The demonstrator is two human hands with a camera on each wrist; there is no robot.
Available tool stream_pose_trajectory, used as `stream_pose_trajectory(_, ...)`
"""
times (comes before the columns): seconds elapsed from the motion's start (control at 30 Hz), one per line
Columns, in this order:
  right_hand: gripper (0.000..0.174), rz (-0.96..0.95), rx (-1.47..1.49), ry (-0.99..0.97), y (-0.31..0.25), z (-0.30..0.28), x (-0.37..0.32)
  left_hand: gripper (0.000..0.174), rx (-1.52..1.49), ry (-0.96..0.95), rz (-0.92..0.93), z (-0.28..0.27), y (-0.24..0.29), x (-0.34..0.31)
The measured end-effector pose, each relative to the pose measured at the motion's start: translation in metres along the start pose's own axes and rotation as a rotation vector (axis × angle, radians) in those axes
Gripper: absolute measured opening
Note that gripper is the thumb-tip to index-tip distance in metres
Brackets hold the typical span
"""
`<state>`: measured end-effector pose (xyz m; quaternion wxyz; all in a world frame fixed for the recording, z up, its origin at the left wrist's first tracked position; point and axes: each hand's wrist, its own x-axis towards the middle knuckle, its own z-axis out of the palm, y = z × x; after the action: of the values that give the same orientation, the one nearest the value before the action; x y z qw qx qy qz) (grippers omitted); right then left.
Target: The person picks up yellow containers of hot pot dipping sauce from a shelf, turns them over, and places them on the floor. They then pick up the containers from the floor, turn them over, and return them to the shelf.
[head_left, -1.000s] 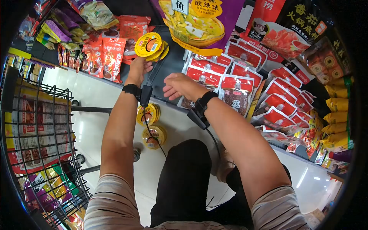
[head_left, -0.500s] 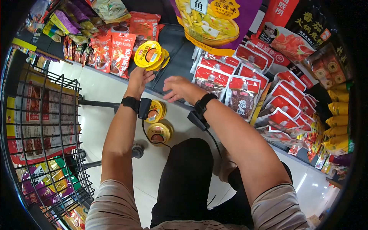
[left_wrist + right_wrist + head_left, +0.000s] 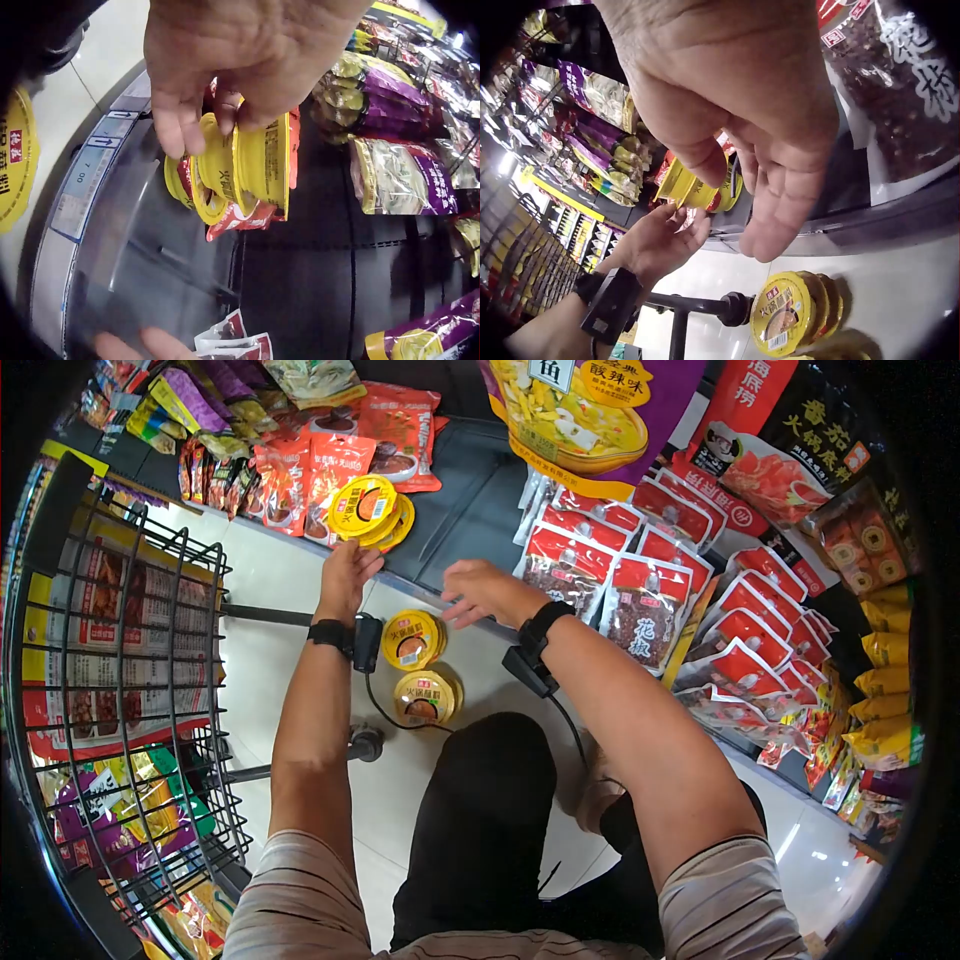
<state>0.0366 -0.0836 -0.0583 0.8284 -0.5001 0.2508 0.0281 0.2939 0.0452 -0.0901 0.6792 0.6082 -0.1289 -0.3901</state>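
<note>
- Left hand point(image 3: 350, 572) is pinching yellow tubs point(image 3: 365, 506) with bent fingers (beside red bags point(image 3: 394, 420)).
- Right hand point(image 3: 492, 592) is hovering near spice packets point(image 3: 642, 608), its fingers hanging loosely extended.

yellow tubs point(image 3: 362, 507) look smooth plastic, red-topped pouches point(image 3: 642, 610) glossy film, the shelf point(image 3: 475, 475) matt, the floor point(image 3: 378, 790) polished.

I'm in a grocery shop: the low dark shelf point(image 3: 455, 495) in front of me carries packaged food in multiples, with red-topped pouches point(image 3: 570, 550) ranked in rows and matching yellow tubs point(image 3: 365, 507). Printed price labels point(image 3: 73, 187) run along its edge, one reading 7.00. On my left, a black wire shopping cart point(image 3: 58, 510) with bagged goods inside stands on pale, shiny floor tiles point(image 3: 380, 800).
</note>
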Motion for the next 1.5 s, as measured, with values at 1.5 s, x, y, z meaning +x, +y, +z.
stream_pose_trajectory(1.5, 0.044, 0.019, -0.021, 0.185, 0.0, -0.032, -0.016, 0.043, 1.475, -0.117, 0.567, 0.136, -0.025, 0.001)
